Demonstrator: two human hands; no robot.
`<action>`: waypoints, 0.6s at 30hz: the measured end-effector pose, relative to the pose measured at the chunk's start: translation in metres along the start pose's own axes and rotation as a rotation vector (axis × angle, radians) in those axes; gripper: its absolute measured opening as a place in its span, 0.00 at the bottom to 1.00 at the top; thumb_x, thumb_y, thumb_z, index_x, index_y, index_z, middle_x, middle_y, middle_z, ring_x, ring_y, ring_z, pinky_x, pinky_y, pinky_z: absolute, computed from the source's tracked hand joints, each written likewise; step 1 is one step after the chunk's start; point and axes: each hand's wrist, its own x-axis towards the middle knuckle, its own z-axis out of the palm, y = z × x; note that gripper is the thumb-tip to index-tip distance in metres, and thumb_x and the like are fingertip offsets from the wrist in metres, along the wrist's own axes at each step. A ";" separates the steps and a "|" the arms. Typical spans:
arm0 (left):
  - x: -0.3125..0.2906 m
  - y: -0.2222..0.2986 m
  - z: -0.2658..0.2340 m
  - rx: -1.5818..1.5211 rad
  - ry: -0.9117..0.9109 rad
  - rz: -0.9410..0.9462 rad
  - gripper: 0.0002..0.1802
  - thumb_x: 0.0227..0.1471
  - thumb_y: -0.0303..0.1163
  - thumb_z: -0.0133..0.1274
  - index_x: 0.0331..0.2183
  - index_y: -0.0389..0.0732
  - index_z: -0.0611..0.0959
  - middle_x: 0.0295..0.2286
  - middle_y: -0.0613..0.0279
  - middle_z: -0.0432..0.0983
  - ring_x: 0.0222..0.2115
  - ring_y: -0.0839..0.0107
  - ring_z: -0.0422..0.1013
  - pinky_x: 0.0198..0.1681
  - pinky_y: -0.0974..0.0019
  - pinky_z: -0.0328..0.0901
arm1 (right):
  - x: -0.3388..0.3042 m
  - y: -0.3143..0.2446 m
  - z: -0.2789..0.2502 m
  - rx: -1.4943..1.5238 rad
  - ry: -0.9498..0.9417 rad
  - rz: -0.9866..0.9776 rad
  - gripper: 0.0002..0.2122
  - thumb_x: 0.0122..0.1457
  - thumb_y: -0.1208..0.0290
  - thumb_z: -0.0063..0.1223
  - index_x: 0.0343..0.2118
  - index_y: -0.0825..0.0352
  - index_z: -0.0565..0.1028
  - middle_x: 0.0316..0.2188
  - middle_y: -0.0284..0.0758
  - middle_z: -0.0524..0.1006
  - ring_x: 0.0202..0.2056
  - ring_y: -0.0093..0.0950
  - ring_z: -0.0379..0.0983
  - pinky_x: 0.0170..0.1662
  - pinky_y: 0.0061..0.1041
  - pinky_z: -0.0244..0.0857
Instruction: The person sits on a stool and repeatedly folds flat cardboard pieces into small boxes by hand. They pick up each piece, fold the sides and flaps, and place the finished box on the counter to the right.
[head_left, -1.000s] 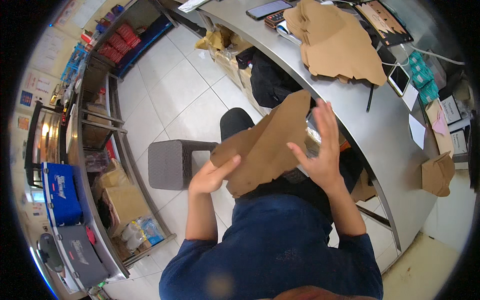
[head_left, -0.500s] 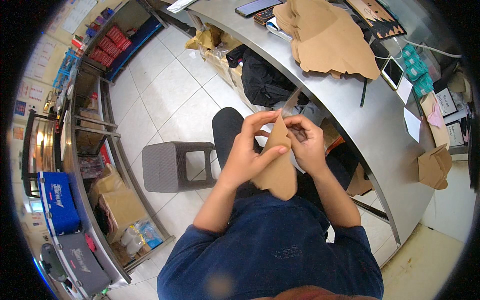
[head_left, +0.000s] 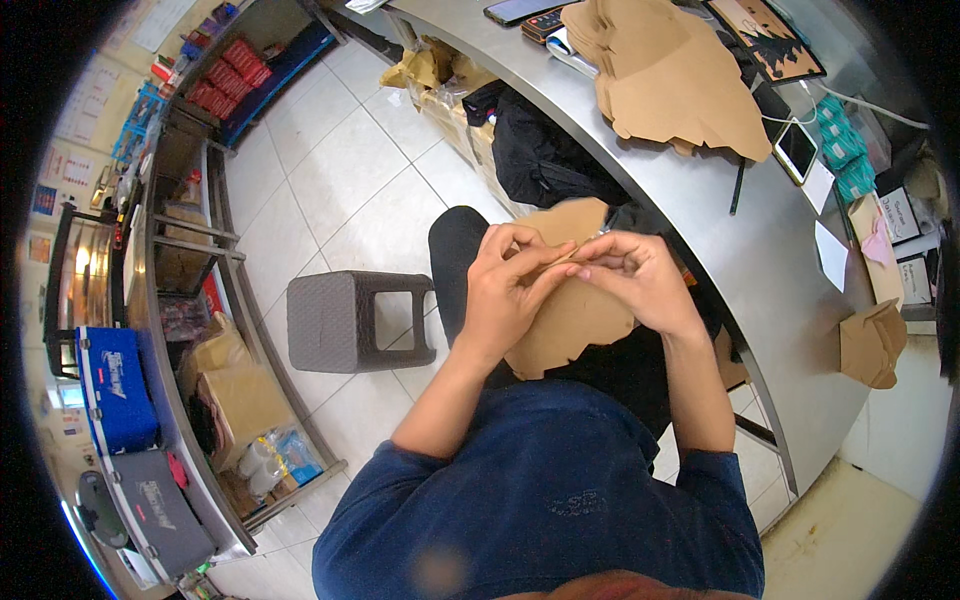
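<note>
A brown die-cut cardboard box blank [head_left: 572, 328] is held over my lap, its broad side facing up. My left hand [head_left: 508, 282] pinches it along a fold near the middle, thumb and fingers pressed together. From the other side my right hand [head_left: 640, 278] grips the same fold, its thumb close to the left fingertips. Part of the blank reaches beyond the hands toward the steel table. A pile of similar flat cardboard blanks [head_left: 670, 85] lies on the table ahead to the right, and one folded cardboard box [head_left: 873, 345] sits at its right end.
The curved steel table [head_left: 735, 270] runs along the right, bearing a white phone [head_left: 797, 152], a black pencil [head_left: 738, 188] and teal bundles [head_left: 840, 135]. A dark plastic stool [head_left: 325, 322] stands to my left. Under the table lies a black bag [head_left: 545, 150]. Metal shelving lines the left.
The cardboard blank has turned from nearly edge-on to broad side up and opened out. Both hands have shifted, their fingertips now meeting at the fold. My view has moved slightly.
</note>
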 end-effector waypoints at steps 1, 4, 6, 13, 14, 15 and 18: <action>0.000 0.000 -0.002 0.013 -0.031 0.010 0.16 0.44 0.26 0.70 0.39 0.42 0.90 0.33 0.59 0.80 0.34 0.70 0.75 0.35 0.68 0.70 | 0.001 -0.010 0.001 -0.115 0.012 0.002 0.18 0.57 0.85 0.61 0.49 0.69 0.70 0.47 0.39 0.77 0.49 0.22 0.75 0.51 0.24 0.71; 0.003 -0.006 -0.007 -0.103 0.034 -0.166 0.11 0.48 0.30 0.69 0.36 0.39 0.90 0.31 0.63 0.81 0.33 0.71 0.75 0.35 0.69 0.69 | 0.002 -0.019 0.014 0.013 0.218 -0.071 0.22 0.55 0.83 0.65 0.48 0.68 0.66 0.47 0.38 0.78 0.46 0.22 0.77 0.49 0.24 0.73; 0.007 -0.018 -0.010 -0.277 0.172 -0.449 0.11 0.53 0.32 0.67 0.38 0.38 0.89 0.33 0.64 0.81 0.33 0.72 0.75 0.35 0.69 0.69 | -0.001 -0.005 0.024 -0.032 0.224 -0.174 0.31 0.54 0.81 0.67 0.59 0.68 0.60 0.49 0.37 0.78 0.42 0.22 0.78 0.47 0.24 0.74; 0.011 -0.061 -0.018 -1.346 0.222 -0.935 0.14 0.64 0.35 0.56 0.49 0.41 0.80 0.37 0.66 0.80 0.36 0.74 0.74 0.39 0.73 0.66 | -0.013 0.033 0.030 0.033 0.295 0.108 0.14 0.60 0.70 0.65 0.44 0.75 0.79 0.36 0.37 0.84 0.37 0.20 0.80 0.41 0.22 0.73; 0.010 -0.065 -0.014 -1.142 0.272 -0.909 0.14 0.62 0.33 0.57 0.48 0.39 0.80 0.37 0.65 0.80 0.37 0.73 0.74 0.41 0.71 0.66 | -0.012 0.035 0.027 0.005 0.304 0.084 0.14 0.61 0.69 0.65 0.43 0.75 0.79 0.36 0.37 0.84 0.36 0.20 0.80 0.41 0.21 0.73; 0.012 -0.066 -0.010 -0.939 0.315 -0.877 0.14 0.61 0.32 0.59 0.47 0.37 0.80 0.38 0.63 0.80 0.39 0.72 0.74 0.43 0.69 0.66 | -0.010 0.036 0.025 -0.024 0.316 0.059 0.13 0.61 0.69 0.64 0.42 0.75 0.79 0.36 0.37 0.84 0.35 0.19 0.80 0.40 0.21 0.73; 0.008 -0.041 0.001 -0.212 0.335 -0.528 0.20 0.55 0.31 0.63 0.48 0.34 0.79 0.42 0.57 0.78 0.45 0.66 0.72 0.49 0.63 0.65 | -0.009 0.036 0.019 -0.208 0.389 0.018 0.12 0.60 0.70 0.64 0.41 0.74 0.80 0.34 0.38 0.84 0.33 0.21 0.80 0.40 0.23 0.72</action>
